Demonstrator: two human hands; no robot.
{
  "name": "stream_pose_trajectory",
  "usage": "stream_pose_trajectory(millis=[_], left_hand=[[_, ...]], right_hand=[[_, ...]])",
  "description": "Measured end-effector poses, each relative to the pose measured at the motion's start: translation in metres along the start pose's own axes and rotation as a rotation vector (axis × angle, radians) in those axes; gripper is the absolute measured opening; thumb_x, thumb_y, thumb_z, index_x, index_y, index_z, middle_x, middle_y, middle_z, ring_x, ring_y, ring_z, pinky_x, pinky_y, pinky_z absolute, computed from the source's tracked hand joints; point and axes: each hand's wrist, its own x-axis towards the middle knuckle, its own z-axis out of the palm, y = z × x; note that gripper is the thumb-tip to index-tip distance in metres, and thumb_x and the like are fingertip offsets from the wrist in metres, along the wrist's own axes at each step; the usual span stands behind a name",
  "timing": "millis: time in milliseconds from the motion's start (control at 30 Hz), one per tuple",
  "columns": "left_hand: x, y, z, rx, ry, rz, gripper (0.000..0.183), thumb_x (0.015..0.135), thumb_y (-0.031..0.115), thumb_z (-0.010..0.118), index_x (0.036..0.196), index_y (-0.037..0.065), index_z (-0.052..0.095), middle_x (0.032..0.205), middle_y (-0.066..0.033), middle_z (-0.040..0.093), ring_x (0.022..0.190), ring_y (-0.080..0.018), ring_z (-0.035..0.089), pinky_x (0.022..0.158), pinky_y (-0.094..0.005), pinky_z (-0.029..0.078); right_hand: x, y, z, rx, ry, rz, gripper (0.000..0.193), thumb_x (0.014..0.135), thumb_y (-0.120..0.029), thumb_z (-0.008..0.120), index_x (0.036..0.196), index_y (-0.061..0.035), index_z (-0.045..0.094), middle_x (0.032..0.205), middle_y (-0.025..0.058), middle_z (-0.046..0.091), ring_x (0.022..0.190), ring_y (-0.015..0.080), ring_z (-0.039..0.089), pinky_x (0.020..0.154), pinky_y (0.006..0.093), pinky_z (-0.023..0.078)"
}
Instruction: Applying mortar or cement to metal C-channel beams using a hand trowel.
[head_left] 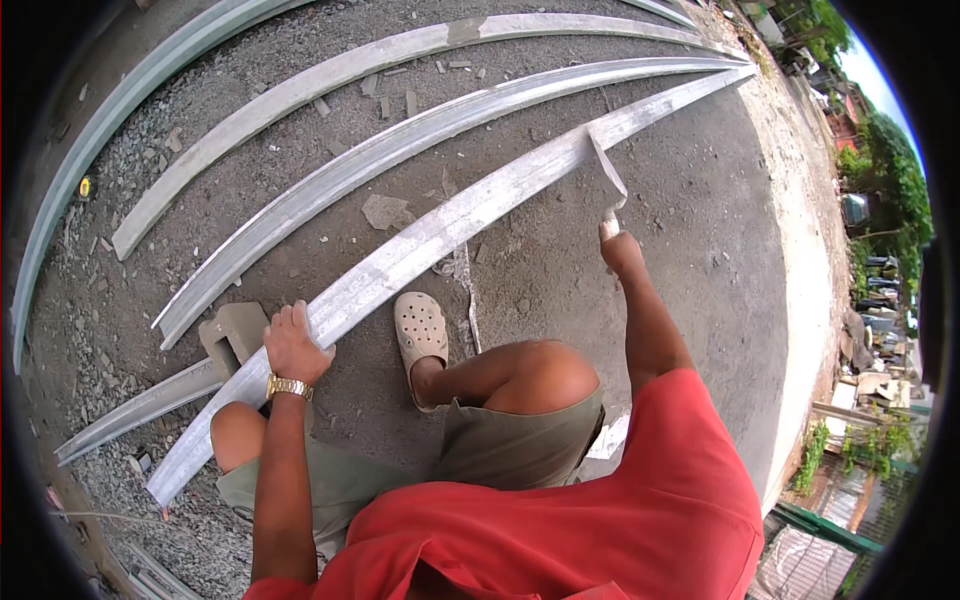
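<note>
A long, whitish-grey metal channel (450,228) runs diagonally in front of me, from the lower left to the upper right. My left hand (298,342) grips it near its lower end, fingers over the top, a gold-coloured watch on the wrist. Close to that hand, a hollow concrete block (238,333) stands beside the channel. In my right hand (622,254), held by its handle, is a trowel (608,172). The tip of its blade meets the near edge of the channel, well up its length. The fingers are closed around the handle.
Beyond lie another metal channel (410,140) and a paler bar (300,88), roughly parallel. A short channel piece (140,412) extends from the block. A yellow tape measure (85,187) lies far left. Broken chips and a flat stone (387,211) dot the ground. My clog (421,328) is beside the channel.
</note>
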Motion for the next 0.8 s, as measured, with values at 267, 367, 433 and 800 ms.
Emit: stream_pose_trajectory(millis=[267,367,433,800], left_hand=[[0.004,0.005,-0.007,-0.024,-0.105,-0.049,0.086,0.053,0.032,0.082,0.126,0.008,0.044,0.119,-0.0148,0.050,0.112,-0.0313,0.048,0.092,-0.0451,0.039],[-0.001,0.006,-0.009,0.001,0.024,0.039,0.080,0.054,0.030,0.081,0.123,0.008,0.047,0.107,-0.0100,0.052,0.103,-0.0291,0.051,0.086,-0.0435,0.041],[0.002,0.006,-0.002,-0.010,0.024,0.011,0.080,0.054,0.031,0.081,0.123,0.008,0.047,0.108,-0.0103,0.051,0.105,-0.0294,0.050,0.087,-0.0438,0.040],[0.007,0.008,-0.004,-0.032,-0.102,-0.040,0.085,0.055,0.032,0.081,0.128,0.007,0.045,0.120,-0.0152,0.050,0.113,-0.0317,0.047,0.095,-0.0459,0.037]], right_hand=[[-0.043,0.019,0.060,0.147,-0.017,-0.089,0.061,0.092,-0.052,0.047,0.088,0.0072,0.060,0.066,0.0175,0.063,0.054,0.0298,0.065,0.051,0.0401,0.051],[-0.029,0.003,0.016,0.222,-0.033,0.015,0.066,0.091,-0.056,0.048,0.090,0.0089,0.061,0.067,0.0190,0.064,0.053,0.0296,0.066,0.052,0.0413,0.051],[0.018,-0.021,-0.016,0.186,-0.048,0.055,0.064,0.091,-0.055,0.049,0.076,0.0061,0.061,0.064,0.0163,0.062,0.055,0.0285,0.065,0.051,0.0420,0.049],[0.064,-0.034,-0.069,0.949,0.004,-0.213,0.036,0.089,-0.030,0.063,0.101,0.0040,0.059,0.073,0.0070,0.059,0.053,0.0137,0.054,0.047,0.0297,0.043]])
